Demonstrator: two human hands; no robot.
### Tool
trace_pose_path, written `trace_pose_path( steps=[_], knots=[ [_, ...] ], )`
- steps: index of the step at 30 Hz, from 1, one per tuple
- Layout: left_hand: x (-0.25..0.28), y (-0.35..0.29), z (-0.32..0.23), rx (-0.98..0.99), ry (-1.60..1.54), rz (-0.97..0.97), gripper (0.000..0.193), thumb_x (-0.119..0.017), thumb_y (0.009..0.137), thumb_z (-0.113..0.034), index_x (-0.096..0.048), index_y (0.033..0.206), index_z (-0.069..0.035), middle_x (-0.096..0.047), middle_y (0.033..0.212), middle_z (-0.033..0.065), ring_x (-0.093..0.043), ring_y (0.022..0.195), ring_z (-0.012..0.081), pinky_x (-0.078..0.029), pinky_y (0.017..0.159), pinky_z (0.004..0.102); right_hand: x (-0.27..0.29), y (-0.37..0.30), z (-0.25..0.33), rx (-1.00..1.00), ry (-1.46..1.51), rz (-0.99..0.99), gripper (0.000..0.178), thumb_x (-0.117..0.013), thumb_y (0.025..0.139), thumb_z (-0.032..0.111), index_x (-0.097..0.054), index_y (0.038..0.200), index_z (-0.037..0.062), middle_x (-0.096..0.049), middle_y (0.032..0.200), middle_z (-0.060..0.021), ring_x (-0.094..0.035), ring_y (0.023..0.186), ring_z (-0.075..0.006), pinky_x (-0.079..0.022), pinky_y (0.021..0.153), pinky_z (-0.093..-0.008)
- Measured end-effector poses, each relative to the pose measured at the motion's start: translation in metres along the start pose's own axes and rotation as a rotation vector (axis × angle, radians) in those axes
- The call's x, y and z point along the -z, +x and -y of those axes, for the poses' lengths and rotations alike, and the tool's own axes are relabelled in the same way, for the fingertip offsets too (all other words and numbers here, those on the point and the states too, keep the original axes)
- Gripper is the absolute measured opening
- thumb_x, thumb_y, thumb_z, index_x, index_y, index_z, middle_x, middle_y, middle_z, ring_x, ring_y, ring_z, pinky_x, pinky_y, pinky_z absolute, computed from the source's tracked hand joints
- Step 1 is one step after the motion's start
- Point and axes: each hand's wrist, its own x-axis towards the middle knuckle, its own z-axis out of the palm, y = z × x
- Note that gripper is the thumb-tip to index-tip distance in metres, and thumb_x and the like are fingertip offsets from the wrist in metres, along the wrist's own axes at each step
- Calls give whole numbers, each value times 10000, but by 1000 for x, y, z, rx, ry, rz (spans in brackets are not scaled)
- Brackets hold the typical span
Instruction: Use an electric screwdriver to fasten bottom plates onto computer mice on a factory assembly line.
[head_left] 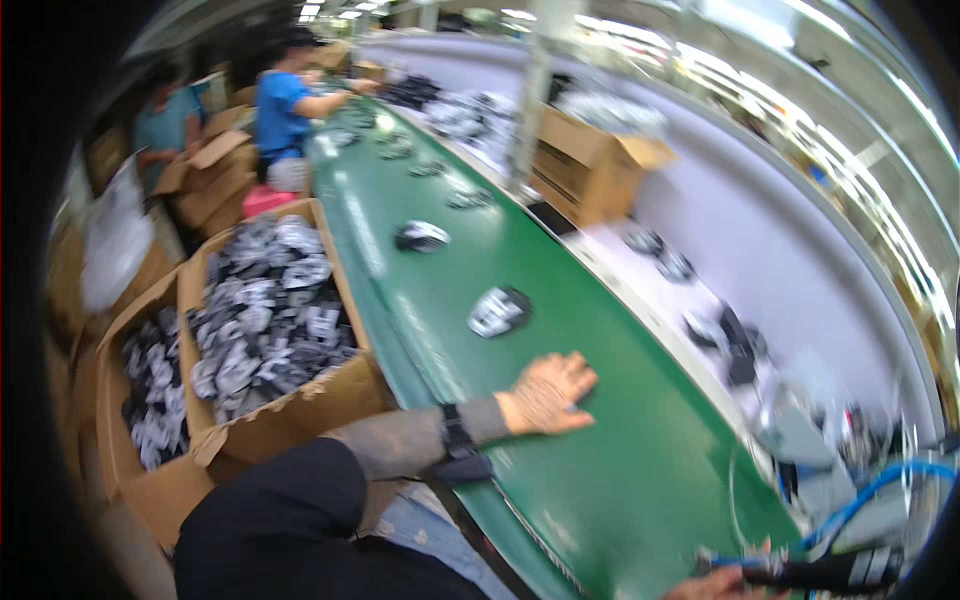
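"Looking near the middle of the frame, what do you see?"

"The left hand (548, 393), palm down over the green conveyor belt (620, 480), fingers spread and thumb apart. Something dark (583, 391) shows between thumb and fingers, too blurred to name."

"And the black-and-white piece (500, 311)?"

"On the belt, just above that hand in the frame, apart from it. Other pieces (422, 237) lie along the belt toward the upper left."

"The right hand (715, 583)?"

"Lower edge, toward the right corner, beside a black handle-like thing (830, 571). It's cut off and blurred; I can't tell how its fingers stand."

"Left of the belt?"

"A cardboard box (330, 408), heaped full."
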Motion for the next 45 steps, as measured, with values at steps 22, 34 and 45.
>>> trace_pose_path(
  steps=[22, 34, 45],
  knots=[
    [-17, 31, 22, 16, -126, 260, 721, -667, 722, -482, -409, 1314, -160, -355, 1367, 169, -376, 1238, 385, -340, 1005, 487, -24, 0, 39, 157, -13, -41, 847, -561, 850, 162, 49, 1392, -64, -250, 1356, -318, -459, 1125, -375, -373, 970, -487],
    [0, 38, 49, 0, -31, 10, 662, -686, 696, -384, -435, 1273, -180, -512, 1032, 120, -523, 982, 296, -410, 877, 397, -26, -1, 36, 137, -16, -43, 823, -542, 854, 143, 39, 1403, -53, -280, 1338, -310, -454, 1123, -362, -400, 940, -454],
    [33, 24, 117, 478, -111, 76, 597, -709, 674, -374, -493, 1188, -160, -491, 1096, 148, -541, 1001, 344, -451, 874, 420, -22, 1, 39, 129, 51, -37, 840, -585, 837, 155, 1, 1399, -62, -357, 1289, -282, -490, 1059, -329, -424, 901, -418]
  ],
)
